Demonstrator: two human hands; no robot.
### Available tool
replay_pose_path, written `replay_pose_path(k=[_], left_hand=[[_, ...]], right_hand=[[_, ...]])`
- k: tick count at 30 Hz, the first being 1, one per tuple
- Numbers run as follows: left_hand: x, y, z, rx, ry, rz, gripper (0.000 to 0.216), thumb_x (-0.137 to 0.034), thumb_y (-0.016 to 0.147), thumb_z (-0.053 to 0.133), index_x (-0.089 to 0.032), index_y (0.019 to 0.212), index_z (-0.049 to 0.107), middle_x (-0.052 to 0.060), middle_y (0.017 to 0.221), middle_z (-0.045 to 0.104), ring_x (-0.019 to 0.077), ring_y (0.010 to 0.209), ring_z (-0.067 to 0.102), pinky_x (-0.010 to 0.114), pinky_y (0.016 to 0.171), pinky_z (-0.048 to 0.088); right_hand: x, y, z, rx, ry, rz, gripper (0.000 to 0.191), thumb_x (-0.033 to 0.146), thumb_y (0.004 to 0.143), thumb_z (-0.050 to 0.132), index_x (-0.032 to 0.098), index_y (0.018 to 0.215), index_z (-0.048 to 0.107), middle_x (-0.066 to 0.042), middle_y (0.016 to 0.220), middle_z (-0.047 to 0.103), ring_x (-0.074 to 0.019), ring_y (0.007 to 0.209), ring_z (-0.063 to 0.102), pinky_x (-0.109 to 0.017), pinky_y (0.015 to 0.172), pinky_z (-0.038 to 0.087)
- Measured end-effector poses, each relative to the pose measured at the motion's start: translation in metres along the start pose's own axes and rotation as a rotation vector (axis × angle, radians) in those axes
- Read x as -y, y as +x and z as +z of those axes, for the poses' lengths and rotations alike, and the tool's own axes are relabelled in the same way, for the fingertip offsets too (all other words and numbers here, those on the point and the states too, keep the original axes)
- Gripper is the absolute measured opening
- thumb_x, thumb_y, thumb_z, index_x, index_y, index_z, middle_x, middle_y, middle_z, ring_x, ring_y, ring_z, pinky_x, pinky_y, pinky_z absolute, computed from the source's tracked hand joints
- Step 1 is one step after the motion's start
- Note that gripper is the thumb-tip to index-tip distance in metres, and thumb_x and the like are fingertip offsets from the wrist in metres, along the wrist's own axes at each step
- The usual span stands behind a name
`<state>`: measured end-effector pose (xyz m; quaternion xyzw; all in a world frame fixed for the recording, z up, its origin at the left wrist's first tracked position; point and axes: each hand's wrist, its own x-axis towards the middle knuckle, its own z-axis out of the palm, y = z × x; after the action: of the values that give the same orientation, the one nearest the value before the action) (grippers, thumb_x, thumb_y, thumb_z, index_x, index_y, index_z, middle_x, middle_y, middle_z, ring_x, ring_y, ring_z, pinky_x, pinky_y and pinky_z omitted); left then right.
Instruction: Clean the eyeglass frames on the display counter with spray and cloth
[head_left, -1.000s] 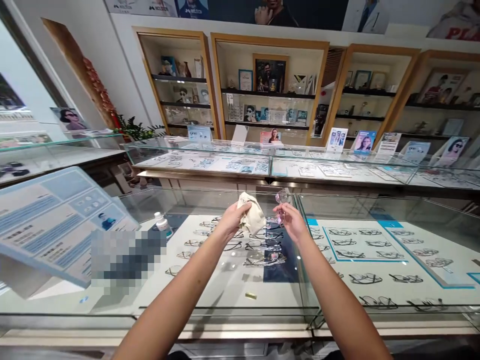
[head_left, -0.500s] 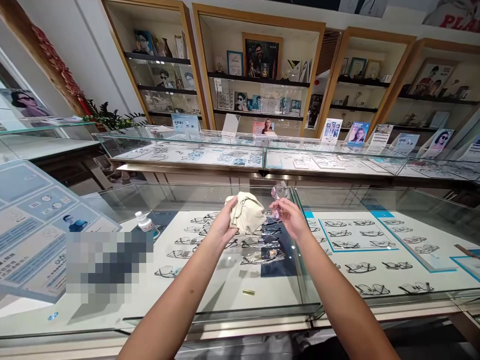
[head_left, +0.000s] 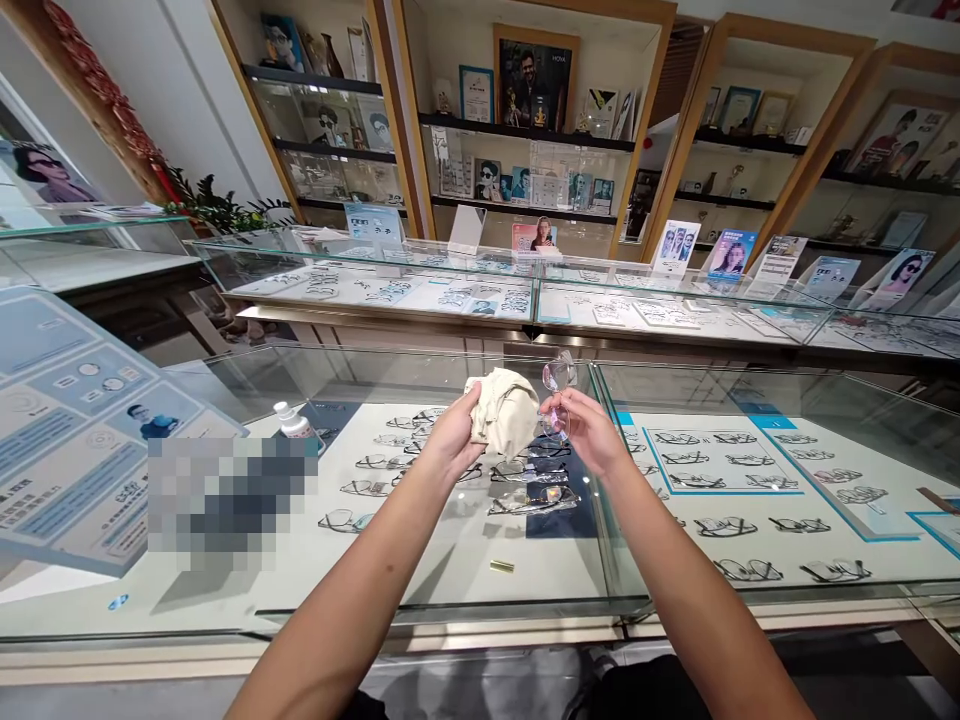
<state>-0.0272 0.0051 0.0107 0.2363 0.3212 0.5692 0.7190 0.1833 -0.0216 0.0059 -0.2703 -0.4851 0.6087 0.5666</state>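
Pink-tinted glasses (head_left: pixel 556 393), pinched by the frame in the right hand (head_left: pixel 594 437) at centre frame, apparently sparing the lenses, are held just beside the cream cloth (head_left: pixel 504 412) gripped by the left hand (head_left: pixel 452 442), above the glass display counter (head_left: pixel 450 592).

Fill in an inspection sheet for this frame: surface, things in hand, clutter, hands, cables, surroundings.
Surface: glass counter, with rows of frames displayed under it.
Things in hand: cream cloth; pink-tinted glasses, held above the counter.
Clutter: white bottle, placard, small brass piece.
Hands: left hand grips the cloth; right hand pinches the glasses.
Cables: nothing seen.
Surroundings: second counter, wall shelves with pictures, plant.
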Motion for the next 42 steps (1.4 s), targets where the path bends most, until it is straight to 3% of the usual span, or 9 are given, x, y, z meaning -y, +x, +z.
replay_pose_path(k=[6,9,18,25,29,31,36,42], left_hand=[[0.007,-0.001,-0.001,0.025,0.016,0.012,0.036,-0.032,0.103,0.059,-0.006,0.127,0.068,0.021,0.118,0.078,0.0306,0.11,0.077,0.043,0.099,0.063],[0.012,-0.008,0.003,0.095,0.043,0.042,0.039,-0.036,0.101,0.064,-0.008,0.127,0.069,0.021,0.12,0.078,0.0327,0.112,0.076,0.045,0.1,0.063],[0.019,-0.022,0.013,0.219,0.074,0.09,0.037,-0.039,0.098,0.068,-0.016,0.128,0.068,0.014,0.117,0.079,0.0306,0.113,0.075,0.043,0.1,0.061],[0.012,-0.02,0.013,0.246,0.096,0.061,0.052,-0.061,0.101,0.055,-0.015,0.119,0.071,0.015,0.107,0.078,0.0277,0.095,0.078,0.037,0.082,0.063],[0.018,-0.016,0.009,0.213,0.156,0.148,0.028,-0.038,0.088,0.08,-0.018,0.104,0.068,0.004,0.086,0.076,0.0168,0.069,0.072,0.028,0.069,0.06],[0.021,-0.015,0.007,0.225,0.174,0.173,0.035,-0.033,0.079,0.088,-0.02,0.1,0.064,0.0,0.078,0.073,0.0138,0.06,0.067,0.025,0.061,0.056],[0.021,-0.017,0.008,0.259,0.209,0.17,0.053,-0.037,0.072,0.094,-0.018,0.11,0.063,0.002,0.084,0.074,0.0113,0.057,0.063,0.025,0.06,0.054],[0.018,-0.021,0.01,0.351,0.295,0.121,0.044,-0.043,0.079,0.089,-0.015,0.105,0.067,0.001,0.072,0.068,0.0111,0.058,0.061,0.023,0.06,0.052]], right_hand=[[-0.006,-0.002,0.003,0.061,-0.031,0.049,0.024,0.046,0.086,0.08,0.023,0.086,0.075,-0.005,0.096,0.077,-0.0173,0.078,0.06,-0.03,0.068,0.043],[-0.01,-0.001,0.004,0.082,-0.057,0.061,0.024,0.047,0.087,0.079,0.023,0.086,0.076,-0.005,0.095,0.077,-0.0166,0.076,0.06,-0.03,0.068,0.043],[-0.015,0.001,0.005,0.053,-0.058,0.061,0.024,0.047,0.086,0.08,0.023,0.084,0.077,-0.004,0.088,0.076,-0.0163,0.071,0.056,-0.029,0.067,0.043],[-0.017,-0.001,0.01,0.084,-0.051,0.056,0.024,0.046,0.086,0.079,0.022,0.082,0.076,-0.004,0.087,0.076,-0.0152,0.069,0.053,-0.029,0.068,0.041],[-0.015,-0.003,0.014,0.108,-0.066,0.059,0.024,0.046,0.086,0.079,0.023,0.082,0.076,-0.004,0.087,0.075,-0.0162,0.071,0.054,-0.03,0.07,0.041],[-0.014,-0.005,0.017,0.124,-0.074,0.07,0.024,0.046,0.086,0.079,0.023,0.082,0.076,-0.004,0.086,0.075,-0.0163,0.071,0.053,-0.03,0.069,0.041],[-0.011,-0.007,0.019,0.188,-0.093,0.058,0.025,0.047,0.09,0.076,0.022,0.084,0.074,-0.004,0.088,0.075,-0.017,0.074,0.056,-0.03,0.073,0.041],[-0.007,-0.008,0.018,0.228,-0.134,-0.005,0.024,0.045,0.092,0.074,0.021,0.086,0.074,-0.004,0.088,0.075,-0.0176,0.077,0.056,-0.031,0.076,0.042]])
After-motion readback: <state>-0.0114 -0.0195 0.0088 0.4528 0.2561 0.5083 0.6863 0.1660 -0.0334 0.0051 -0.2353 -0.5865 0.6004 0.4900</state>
